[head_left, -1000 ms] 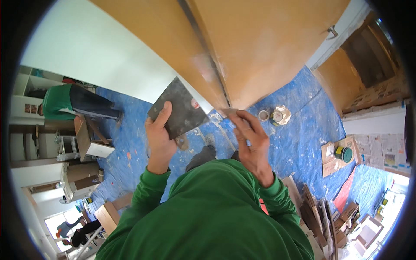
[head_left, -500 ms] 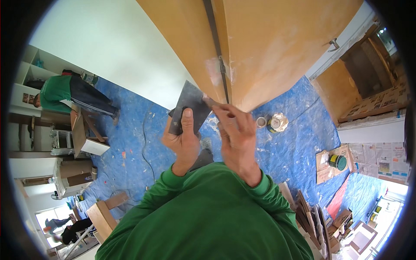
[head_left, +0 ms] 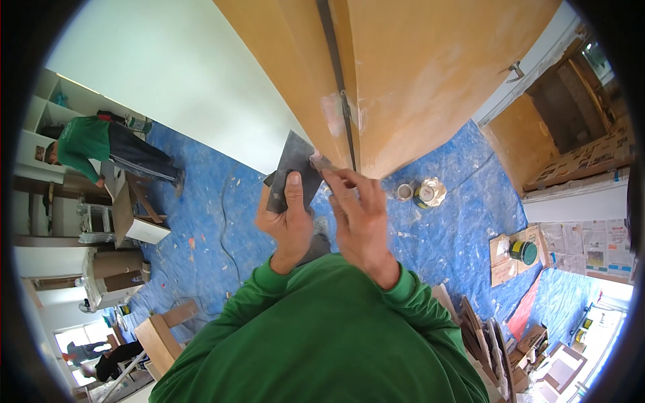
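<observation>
Fingers [head_left: 344,193] of right hand [head_left: 364,225]: pinched closed on small flat scraper [head_left: 324,163] (tip up-left, at pinkish dab [head_left: 315,155]). Dark rectangular plate [head_left: 290,158]: just left of them, long axis near-upright, held in left hand [head_left: 289,232].

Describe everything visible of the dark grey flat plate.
The dark grey flat plate looks metallic, straight-edged. It slants, one corner toward the picture's top. The bare left hand grips its lower part, thumb on its face. At its right edge are a pale pink dab and a thin grey blade in the right hand.
</observation>
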`<action>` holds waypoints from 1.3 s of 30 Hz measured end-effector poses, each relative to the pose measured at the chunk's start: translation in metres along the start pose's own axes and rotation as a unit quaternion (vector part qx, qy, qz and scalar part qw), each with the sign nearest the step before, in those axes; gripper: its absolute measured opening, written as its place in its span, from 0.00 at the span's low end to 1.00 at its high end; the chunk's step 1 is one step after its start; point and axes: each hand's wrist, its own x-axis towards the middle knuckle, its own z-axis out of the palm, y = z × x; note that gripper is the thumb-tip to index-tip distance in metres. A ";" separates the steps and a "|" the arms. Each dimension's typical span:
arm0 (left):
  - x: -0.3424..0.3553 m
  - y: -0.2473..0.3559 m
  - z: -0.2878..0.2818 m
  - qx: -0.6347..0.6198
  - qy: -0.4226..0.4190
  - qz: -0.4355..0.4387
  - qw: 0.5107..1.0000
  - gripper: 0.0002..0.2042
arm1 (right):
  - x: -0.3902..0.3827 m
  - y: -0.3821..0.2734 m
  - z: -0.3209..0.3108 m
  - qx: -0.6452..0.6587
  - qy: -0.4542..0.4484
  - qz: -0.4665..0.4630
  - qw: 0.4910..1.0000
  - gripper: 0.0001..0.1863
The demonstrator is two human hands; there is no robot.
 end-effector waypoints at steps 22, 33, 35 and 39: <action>0.005 -0.012 0.012 0.021 0.012 0.051 0.998 0.07 | 0.002 0.002 0.011 0.010 0.018 0.017 1.000 0.23; 0.011 -0.007 0.008 0.046 -0.007 0.070 0.996 0.08 | 0.007 -0.006 0.020 0.016 0.049 0.043 0.998 0.20; 0.014 -0.013 0.005 0.135 -0.018 0.127 0.982 0.10 | 0.004 -0.006 0.019 0.003 0.041 0.015 0.999 0.20; 0.030 0.022 -0.005 0.001 -0.049 -0.211 0.976 0.11 | 0.005 -0.005 -0.006 0.021 0.046 0.047 0.998 0.20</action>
